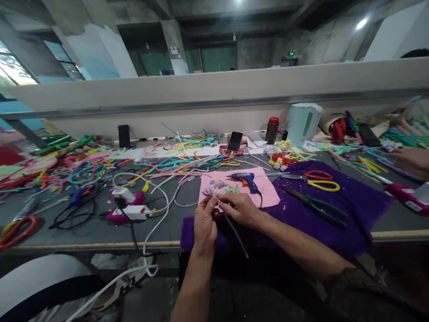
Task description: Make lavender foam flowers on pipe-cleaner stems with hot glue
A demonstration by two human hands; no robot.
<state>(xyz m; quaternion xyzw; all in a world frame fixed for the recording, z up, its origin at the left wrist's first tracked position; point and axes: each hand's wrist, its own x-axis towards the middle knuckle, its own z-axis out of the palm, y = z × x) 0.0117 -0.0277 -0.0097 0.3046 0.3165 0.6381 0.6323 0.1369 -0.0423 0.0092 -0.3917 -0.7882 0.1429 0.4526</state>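
Between my two hands is a pale lilac pipe-cleaner flower (208,191), its long lilac stem (237,235) hanging down past the table's front edge. My left hand (205,219) pinches it just under the bloom. Fingers of my right hand (241,208) are closed on the stem close beside the left fingertips. Below and behind the hands lies a pink sheet (268,190) strewn with small coloured clippings (224,184). On that sheet rests a blue hot glue gun (246,180), its nozzle pointing left.
Scissors (315,180) and dark green-handled pliers (315,205) lie on a purple cloth (358,199) to the right. Pipe cleaners (187,165) spread behind. A power strip (129,210) with looping white cable sits left. Another person's hand (410,156) is at far right.
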